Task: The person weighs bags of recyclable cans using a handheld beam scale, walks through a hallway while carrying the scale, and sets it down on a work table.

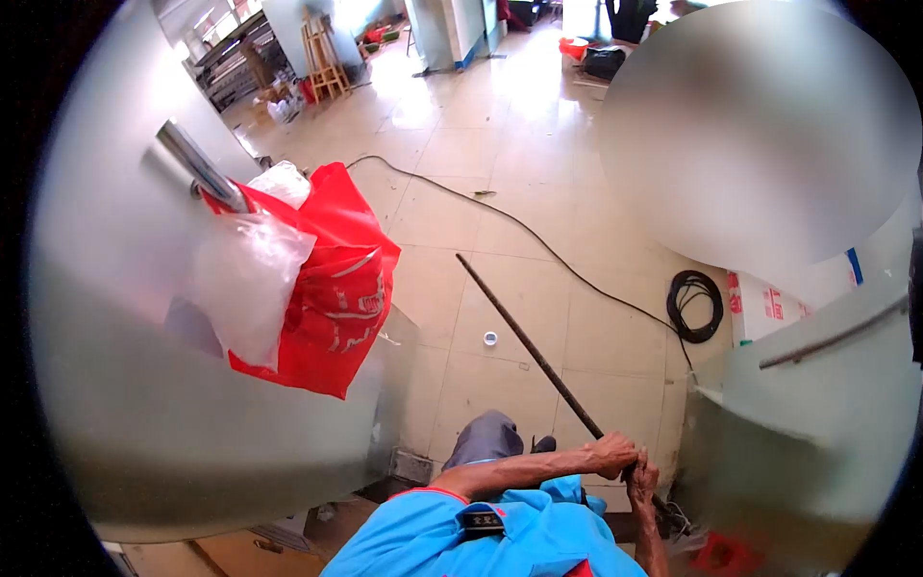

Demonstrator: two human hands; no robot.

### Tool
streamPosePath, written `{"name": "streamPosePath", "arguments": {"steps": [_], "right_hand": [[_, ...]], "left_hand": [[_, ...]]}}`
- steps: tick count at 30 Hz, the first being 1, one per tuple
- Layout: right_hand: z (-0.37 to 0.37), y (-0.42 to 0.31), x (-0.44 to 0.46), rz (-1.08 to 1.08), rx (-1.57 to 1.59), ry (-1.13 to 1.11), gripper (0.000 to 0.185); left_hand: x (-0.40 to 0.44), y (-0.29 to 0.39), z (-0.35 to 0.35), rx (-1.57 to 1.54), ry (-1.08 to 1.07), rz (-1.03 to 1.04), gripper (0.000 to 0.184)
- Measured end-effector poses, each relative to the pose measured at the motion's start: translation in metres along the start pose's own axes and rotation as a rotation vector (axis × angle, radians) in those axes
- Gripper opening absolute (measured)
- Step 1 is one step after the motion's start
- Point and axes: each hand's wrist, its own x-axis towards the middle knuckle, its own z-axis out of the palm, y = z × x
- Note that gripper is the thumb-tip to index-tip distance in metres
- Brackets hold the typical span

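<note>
A long dark rod [524, 338] slants across the lower middle of the view, its far tip raised toward the upper left. My left hand [612, 455] is wrapped round the rod near its lower part. Just beside it, to the right and a little lower, my right hand [641, 477] grips the same rod. The two hands are close together, in front of my blue shirt. The rod's near end runs down past my right hand, partly hidden.
A red bag [351, 288] and clear plastic bag [252, 274] hang from a metal handle [197, 163] at left. A black cable [519, 226] crosses the tiled floor to a coil [695, 306]. A small white round object [490, 338] lies there. A wooden easel-like stand [324, 58] stands behind.
</note>
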Motion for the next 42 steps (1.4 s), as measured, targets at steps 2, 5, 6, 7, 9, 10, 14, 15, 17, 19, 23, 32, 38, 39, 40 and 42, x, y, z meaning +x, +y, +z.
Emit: {"name": "streamPosePath", "arguments": {"steps": [2,5,6,7,9,10,14,15,17,19,23,32,38,39,40,42], "right_hand": [[0.012,-0.018,0.047,0.003,0.113,-0.027,0.063],[0.039,-0.057,0.105,0.045,0.198,-0.064,0.056],[0.045,-0.075,0.126,0.066,0.196,-0.078,0.055],[0.065,-0.039,0.148,-0.086,0.049,0.013,0.055],[0.089,-0.062,0.210,-0.118,0.123,0.013,0.053],[0.088,-0.115,0.203,0.054,0.313,-0.109,0.052],[0.130,-0.218,0.273,0.003,0.311,-0.176,0.053],[0.140,-0.247,0.286,-0.016,0.309,-0.209,0.053],[0.167,-0.276,0.319,0.034,0.266,-0.199,0.052],[0.188,-0.303,0.353,0.039,0.296,-0.238,0.051],[0.241,-0.334,0.439,-0.099,0.239,-0.330,0.052],[0.379,-0.456,0.640,-0.389,0.073,-0.535,0.047],[0.461,-0.624,0.697,-0.579,-0.158,-0.740,0.039],[0.482,-0.642,0.706,-0.606,-0.205,-0.757,0.039],[0.502,-0.655,0.714,-0.628,-0.257,-0.775,0.039],[0.543,-0.686,0.729,-0.706,-0.359,-0.818,0.039]], "left_hand": [[0.010,-0.034,-0.029,0.101,0.204,0.016,0.015],[0.016,-0.097,-0.067,0.083,0.229,0.006,0.022],[0.018,-0.116,-0.080,0.081,0.297,0.034,0.021],[0.022,-0.131,-0.093,0.118,0.233,-0.014,0.020],[0.026,-0.169,-0.133,0.200,0.169,0.023,0.018],[0.016,-0.176,-0.168,0.192,0.125,-0.014,0.019],[0.008,-0.256,-0.235,0.254,0.264,-0.035,0.020],[0.001,-0.271,-0.261,0.227,0.246,-0.056,0.020],[0.002,-0.313,-0.286,0.145,0.229,-0.095,0.021],[0.003,-0.365,-0.290,0.169,0.495,-0.062,0.025],[-0.020,-0.436,-0.367,0.115,0.542,-0.142,0.031],[-0.078,-0.593,-0.514,0.092,0.621,-0.464,0.016],[-0.158,-0.646,-0.619,-0.131,0.738,-0.724,0.022],[-0.175,-0.663,-0.627,-0.119,0.785,-0.745,0.021],[-0.190,-0.676,-0.631,-0.112,0.831,-0.766,0.022],[-0.230,-0.690,-0.659,-0.151,0.755,-0.843,0.021]]}}
